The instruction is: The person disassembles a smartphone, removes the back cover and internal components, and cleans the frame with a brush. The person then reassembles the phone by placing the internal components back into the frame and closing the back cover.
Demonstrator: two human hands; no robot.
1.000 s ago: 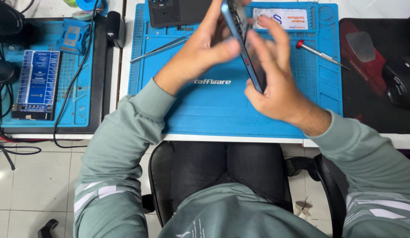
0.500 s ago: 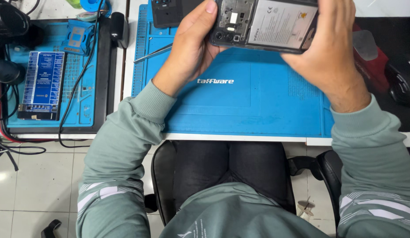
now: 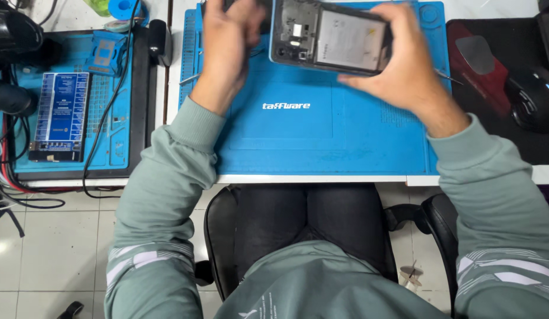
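Your right hand [image 3: 404,71] holds the opened dark smartphone with its back cover off [image 3: 329,40] by its right end, fingers wrapped over the top edge and thumb underneath, so the pale battery and the grey circuit area face up at you. The phone hangs in the air above the far part of the blue silicone repair mat [image 3: 298,136], not resting on it. Your left hand [image 3: 227,44] is just beside the phone's left end, fingers curled loosely; it is blurred, and you cannot tell whether it pinches anything.

With one hand carrying an open phone, grip the frame edges only and keep your thumb off the battery and board. Lower the phone flat onto the mat before working on it; that seems steadier than holding it aloft. Thin metal tweezers [image 3: 192,77] lie on the mat near your left wrist, and a slim tool [image 3: 448,75] shows by your right wrist. Keep your sleeves from sweeping them.
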